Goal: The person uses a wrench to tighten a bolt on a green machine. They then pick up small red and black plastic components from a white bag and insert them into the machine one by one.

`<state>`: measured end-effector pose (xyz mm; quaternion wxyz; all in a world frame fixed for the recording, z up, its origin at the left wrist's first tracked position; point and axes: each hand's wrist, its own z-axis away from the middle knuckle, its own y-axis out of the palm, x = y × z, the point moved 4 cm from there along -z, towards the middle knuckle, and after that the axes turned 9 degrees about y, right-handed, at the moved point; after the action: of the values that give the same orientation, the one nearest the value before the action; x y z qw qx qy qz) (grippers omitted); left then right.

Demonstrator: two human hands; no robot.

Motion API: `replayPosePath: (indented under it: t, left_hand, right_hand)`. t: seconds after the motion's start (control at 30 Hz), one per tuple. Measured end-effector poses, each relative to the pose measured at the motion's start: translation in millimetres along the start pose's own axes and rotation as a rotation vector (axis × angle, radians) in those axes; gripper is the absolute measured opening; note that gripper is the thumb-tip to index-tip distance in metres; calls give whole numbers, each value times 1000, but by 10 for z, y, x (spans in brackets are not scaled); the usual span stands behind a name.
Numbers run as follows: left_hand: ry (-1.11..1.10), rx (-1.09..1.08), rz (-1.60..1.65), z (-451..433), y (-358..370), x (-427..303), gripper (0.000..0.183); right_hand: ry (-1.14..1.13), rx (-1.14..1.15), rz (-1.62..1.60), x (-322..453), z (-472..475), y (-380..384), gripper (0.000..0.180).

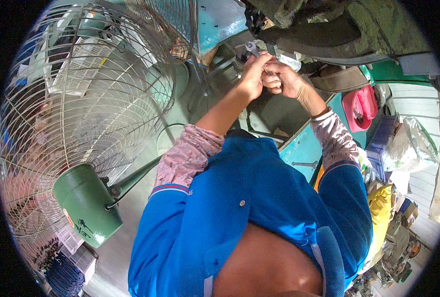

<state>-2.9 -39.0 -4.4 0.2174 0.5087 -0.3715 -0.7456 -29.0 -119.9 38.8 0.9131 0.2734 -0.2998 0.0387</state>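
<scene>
In front of me, at the top of the view, my two hands are close together beside a dark machine. A grey metal wrench (pixel 252 49) shows its ring-shaped end beyond my left hand (pixel 256 73), which is closed around its shank. Touching the left one, my right hand (pixel 284 77) has curled fingers; they hide whatever lies between the palms, so its hold is unclear. Dark metal machine parts (pixel 241 55) sit just past the wrench end.
A large caged fan with a green motor housing (pixel 88 204) fills the left side. The big dark machine body (pixel 338 29) overhangs at upper right. A pink basket (pixel 359 107) stands on the blue-green bench (pixel 303 148), near a purple crate (pixel 381 143) and plastic bags (pixel 414 144).
</scene>
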Motion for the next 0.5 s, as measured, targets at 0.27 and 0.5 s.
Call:
replayPosePath:
  t: [0.27, 0.5]
  left_hand:
    - [-118, -69, -212, -40, 78, 46, 33]
    - [-128, -226, -311, -163, 74, 69, 29]
  right_hand:
    - [-350, -522, 125, -89, -133, 21, 20]
    - [-406, -585, 134, -97, -127, 38, 15]
